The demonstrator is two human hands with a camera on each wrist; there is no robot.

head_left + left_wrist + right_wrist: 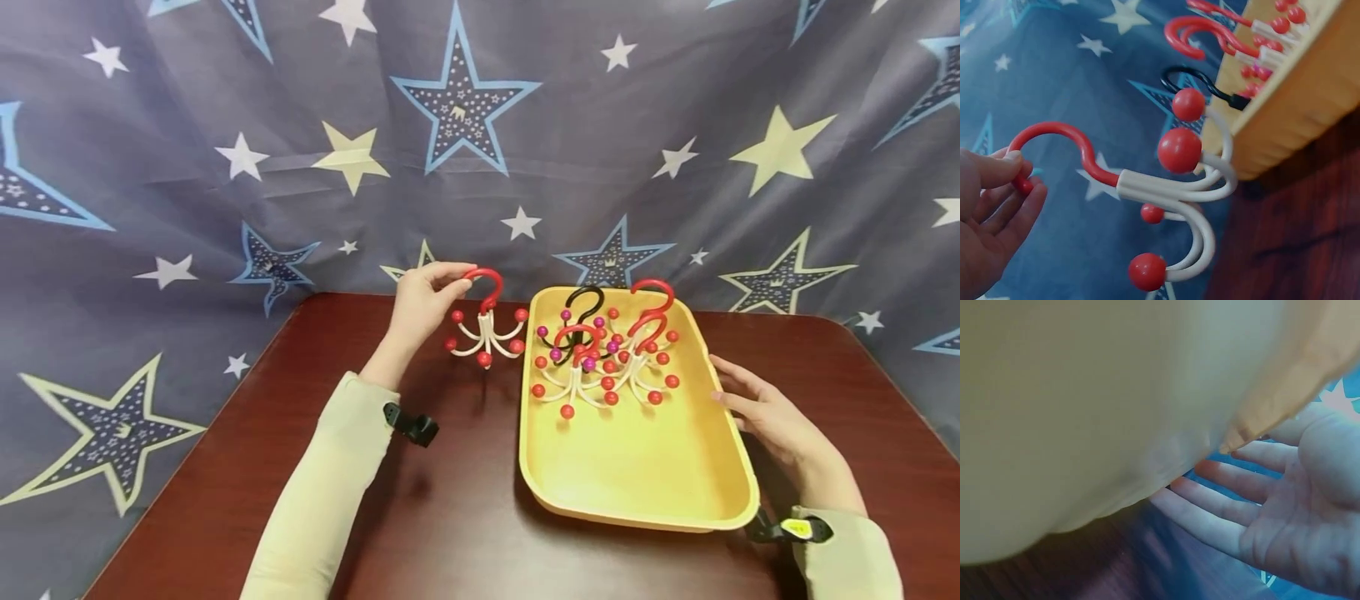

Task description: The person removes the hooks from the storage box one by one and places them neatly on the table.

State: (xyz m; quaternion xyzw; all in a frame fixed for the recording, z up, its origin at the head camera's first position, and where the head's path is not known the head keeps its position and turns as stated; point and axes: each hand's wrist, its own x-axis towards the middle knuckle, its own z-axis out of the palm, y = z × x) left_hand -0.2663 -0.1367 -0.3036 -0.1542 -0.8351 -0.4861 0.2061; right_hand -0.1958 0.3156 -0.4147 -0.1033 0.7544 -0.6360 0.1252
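Note:
In the head view my left hand (422, 307) pinches the red hook tip of a hook hanger (486, 323) between thumb and fingers. White curved arms with red ball ends spread out below its hook. It hangs upright, left of a yellow tray (645, 475). The left wrist view shows the same hanger (1147, 185) close up, its hook end in the fingers. My right hand (783, 421) lies along the tray's right side. In the right wrist view that hand's fingers (1210, 519) are extended against the tray's outer wall (1116, 425).
Several hangers stand grouped in the tray's far half: a black one (587, 289) with purple balls and red-and-white ones (576, 377). The tray sits on a dark red-brown table (450, 500). A star-patterned cloth (525, 125) hangs behind the table.

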